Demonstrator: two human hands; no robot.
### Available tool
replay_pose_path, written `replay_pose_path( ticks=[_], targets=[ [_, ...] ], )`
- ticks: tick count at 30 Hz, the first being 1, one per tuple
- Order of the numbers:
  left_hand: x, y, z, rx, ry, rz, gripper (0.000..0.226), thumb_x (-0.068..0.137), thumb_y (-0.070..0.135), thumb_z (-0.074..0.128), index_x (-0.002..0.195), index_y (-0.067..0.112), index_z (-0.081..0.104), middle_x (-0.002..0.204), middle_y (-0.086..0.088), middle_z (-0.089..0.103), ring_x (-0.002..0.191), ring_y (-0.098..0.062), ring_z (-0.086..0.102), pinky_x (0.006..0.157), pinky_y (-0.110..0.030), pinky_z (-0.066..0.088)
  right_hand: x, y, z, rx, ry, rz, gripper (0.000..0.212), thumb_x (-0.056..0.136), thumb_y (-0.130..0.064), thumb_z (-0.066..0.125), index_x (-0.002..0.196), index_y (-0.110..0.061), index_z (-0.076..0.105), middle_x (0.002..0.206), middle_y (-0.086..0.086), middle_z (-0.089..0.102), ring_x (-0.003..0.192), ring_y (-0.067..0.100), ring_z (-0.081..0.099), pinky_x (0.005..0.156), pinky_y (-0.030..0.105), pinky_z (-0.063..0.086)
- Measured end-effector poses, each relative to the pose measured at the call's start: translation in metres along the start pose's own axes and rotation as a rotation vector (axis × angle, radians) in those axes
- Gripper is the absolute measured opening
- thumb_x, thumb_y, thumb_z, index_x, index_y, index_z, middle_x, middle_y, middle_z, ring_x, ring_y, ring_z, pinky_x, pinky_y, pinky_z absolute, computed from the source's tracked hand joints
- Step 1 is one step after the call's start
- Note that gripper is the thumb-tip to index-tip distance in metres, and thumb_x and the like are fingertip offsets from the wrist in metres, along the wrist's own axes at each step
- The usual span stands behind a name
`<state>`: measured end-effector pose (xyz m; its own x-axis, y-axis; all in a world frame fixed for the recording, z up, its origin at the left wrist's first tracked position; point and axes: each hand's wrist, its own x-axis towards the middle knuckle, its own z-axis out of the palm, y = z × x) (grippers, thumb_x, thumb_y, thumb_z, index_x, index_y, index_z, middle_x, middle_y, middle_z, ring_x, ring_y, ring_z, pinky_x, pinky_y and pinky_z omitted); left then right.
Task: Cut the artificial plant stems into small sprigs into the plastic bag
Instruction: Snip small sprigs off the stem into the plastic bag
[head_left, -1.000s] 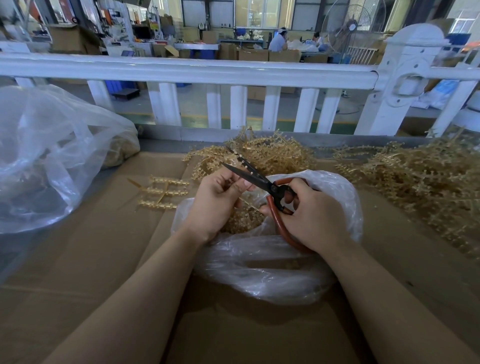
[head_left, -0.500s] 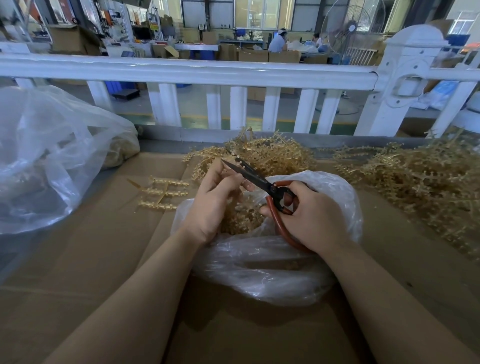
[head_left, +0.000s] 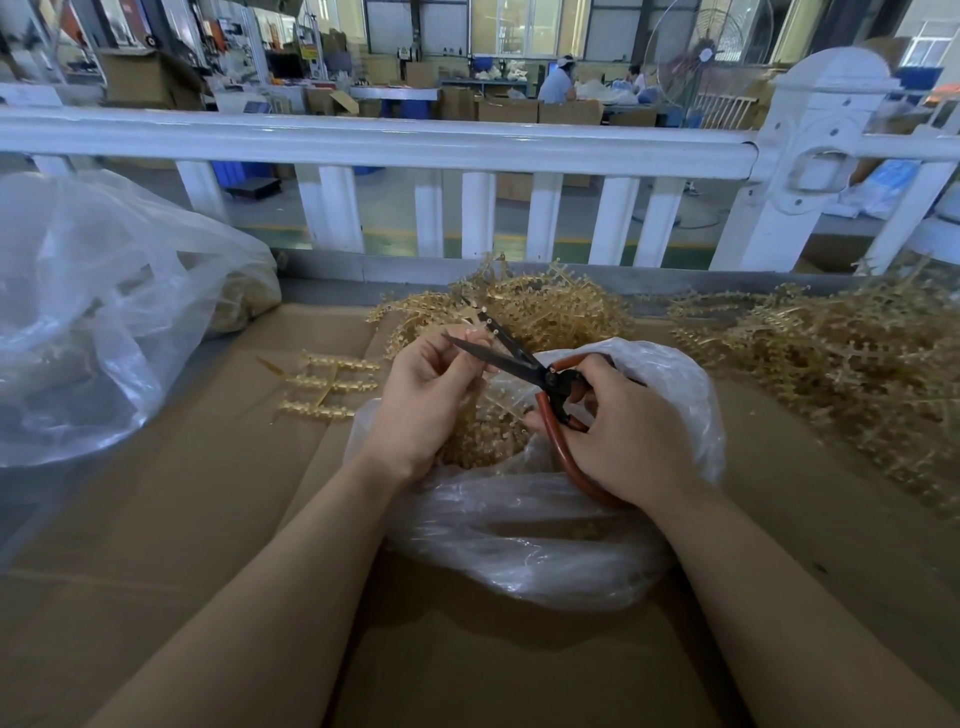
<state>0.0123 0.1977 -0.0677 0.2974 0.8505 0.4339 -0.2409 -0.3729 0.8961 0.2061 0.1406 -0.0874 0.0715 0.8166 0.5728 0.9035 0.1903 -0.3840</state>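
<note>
Over the open plastic bag (head_left: 524, 551) on the counter (head_left: 218, 519), a stem (head_left: 480, 325) is pinched in the left hand (head_left: 423, 402), while the scissors (head_left: 519, 361), blades parted, are gripped by the right hand (head_left: 626, 434). Fingertips (head_left: 470, 364) touching the blades could be nicked; sprigs could be flicked beyond the bag toward the far pile (head_left: 540, 306).

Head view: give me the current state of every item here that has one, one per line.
Scissors: blades open, around a stem.
Stem: pinched by the left hand, uncut.
Right hand: grips the scissor handles.
Small bag: mouth open, sprigs inside.
Big bag: crumpled, partly filled.
Loose sprig: flat on the cardboard.
Stem pile: heaped, uncut.
</note>
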Motion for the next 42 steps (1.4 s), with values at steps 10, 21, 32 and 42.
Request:
replay_pose_path(
  ticks=[10, 21, 32, 42],
  targets=[
    [-0.0007, -0.0018, -0.0004, 0.069, -0.051, -0.032, 0.011, 0.098, 0.008, 0.058, 0.097, 0.008, 0.069, 0.067, 0.008, 0.062, 0.057, -0.006, 0.049, 0.052, -0.016, 0.041, 0.0010, -0.0020, 0.0006, 0.001, 0.008, 0.035, 0.054, 0.081, -0.075, 0.041, 0.102, -0.029, 0.059, 0.091, -0.016, 0.064, 0.079, 0.006, 0.063, 0.070, 0.032, 0.058],
    [0.0011, -0.0016, -0.0015, 0.031, -0.096, -0.054, 0.015, 0.099, 0.003, 0.054, 0.102, -0.011, 0.059, 0.081, -0.001, 0.067, 0.071, -0.010, 0.054, 0.069, -0.025, 0.044, -0.0006, -0.0031, 0.0004, 0.014, 0.028, 0.046, 0.051, 0.081, -0.071, 0.052, 0.098, -0.024, 0.064, 0.086, -0.011, 0.069, 0.075, 0.009, 0.066, 0.069, 0.032, 0.058],
    [-0.0045, 0.0026, 0.0036, 0.018, -0.032, 0.008, 0.012, 0.096, 0.002, 0.054, 0.107, 0.002, 0.056, 0.080, -0.005, 0.071, 0.071, -0.013, 0.065, 0.061, -0.021, 0.049, -0.0010, -0.0069, -0.0026, 0.032, 0.037, 0.018, 0.050, 0.079, -0.070, 0.051, 0.102, -0.028, 0.066, 0.083, -0.014, 0.069, 0.074, 0.007, 0.065, 0.068, 0.026, 0.057],
    [-0.0052, 0.0063, 0.0056, 0.131, 0.041, -0.011, 0.015, 0.096, -0.004, 0.054, 0.100, 0.009, 0.060, 0.091, -0.024, 0.065, 0.074, -0.017, 0.059, 0.067, -0.027, 0.051, -0.0001, -0.0065, -0.0002, 0.036, 0.037, 0.027, 0.053, 0.080, -0.072, 0.045, 0.099, -0.028, 0.067, 0.080, -0.014, 0.068, 0.072, 0.007, 0.064, 0.068, 0.030, 0.059]
  ],
)
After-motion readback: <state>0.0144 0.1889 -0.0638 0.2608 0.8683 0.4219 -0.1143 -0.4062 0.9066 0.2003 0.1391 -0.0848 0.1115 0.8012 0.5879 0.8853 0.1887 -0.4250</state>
